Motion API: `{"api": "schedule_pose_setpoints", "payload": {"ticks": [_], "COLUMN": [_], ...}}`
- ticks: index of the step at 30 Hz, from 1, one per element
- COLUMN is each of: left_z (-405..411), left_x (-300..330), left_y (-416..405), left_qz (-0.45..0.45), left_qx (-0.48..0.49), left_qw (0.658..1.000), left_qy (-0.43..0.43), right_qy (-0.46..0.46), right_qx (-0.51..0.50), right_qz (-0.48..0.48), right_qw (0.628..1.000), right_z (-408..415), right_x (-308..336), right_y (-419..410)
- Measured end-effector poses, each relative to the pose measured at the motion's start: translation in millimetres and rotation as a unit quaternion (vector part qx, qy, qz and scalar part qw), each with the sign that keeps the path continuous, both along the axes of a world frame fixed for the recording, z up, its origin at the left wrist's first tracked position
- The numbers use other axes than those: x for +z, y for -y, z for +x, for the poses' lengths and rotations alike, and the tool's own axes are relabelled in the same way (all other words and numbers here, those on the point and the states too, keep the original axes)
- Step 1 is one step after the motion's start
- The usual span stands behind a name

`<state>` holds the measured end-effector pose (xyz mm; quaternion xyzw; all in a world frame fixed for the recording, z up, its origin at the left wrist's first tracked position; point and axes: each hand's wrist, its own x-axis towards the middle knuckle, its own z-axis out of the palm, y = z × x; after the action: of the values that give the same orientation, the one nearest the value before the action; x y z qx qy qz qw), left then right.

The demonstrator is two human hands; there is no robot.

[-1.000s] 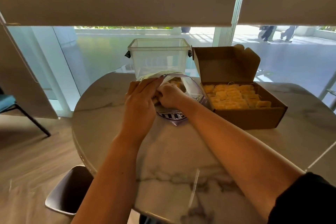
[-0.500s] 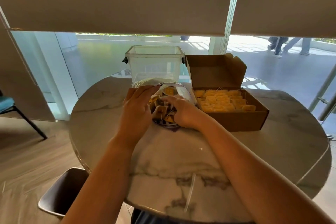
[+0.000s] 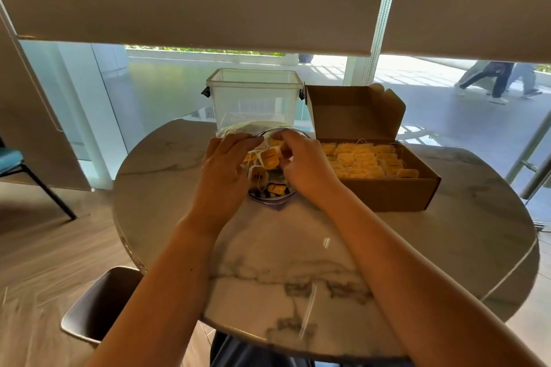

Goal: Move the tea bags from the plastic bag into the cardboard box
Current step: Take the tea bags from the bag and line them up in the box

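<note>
Yellow tea bags [image 3: 269, 158] pinched by right hand [image 3: 304, 167] over plastic bag [image 3: 268, 194], left hand [image 3: 223, 170] gripping its nine-o'clock edge, cardboard box [image 3: 387, 191] at three o'clock.

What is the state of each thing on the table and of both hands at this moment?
plastic bag: open, lying on the table, tea bags inside.
tea bags: a bunch lifted at the bag's mouth.
left hand: holds the bag's edge.
right hand: grips the bunch.
cardboard box: lid up, nearly full of tea bags.
clear container: no lid, looks empty.
</note>
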<state>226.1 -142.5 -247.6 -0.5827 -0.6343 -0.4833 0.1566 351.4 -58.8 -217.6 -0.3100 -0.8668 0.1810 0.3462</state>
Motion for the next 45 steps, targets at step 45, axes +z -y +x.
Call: {"api": "schedule_pose_setpoints", "payload": {"ticks": [45], "left_z": [149], "left_x": [36], "left_y": [-165], "left_qz": [-0.401], "left_qx": [-0.258], "left_qw": [0.876], "left_qy": [-0.064], "right_qy": [0.019], "right_qx": [-0.215], "right_qz": [-0.141], "right_qw": [0.966], "right_z": [183], "right_x": [36], "right_y": [-70]}}
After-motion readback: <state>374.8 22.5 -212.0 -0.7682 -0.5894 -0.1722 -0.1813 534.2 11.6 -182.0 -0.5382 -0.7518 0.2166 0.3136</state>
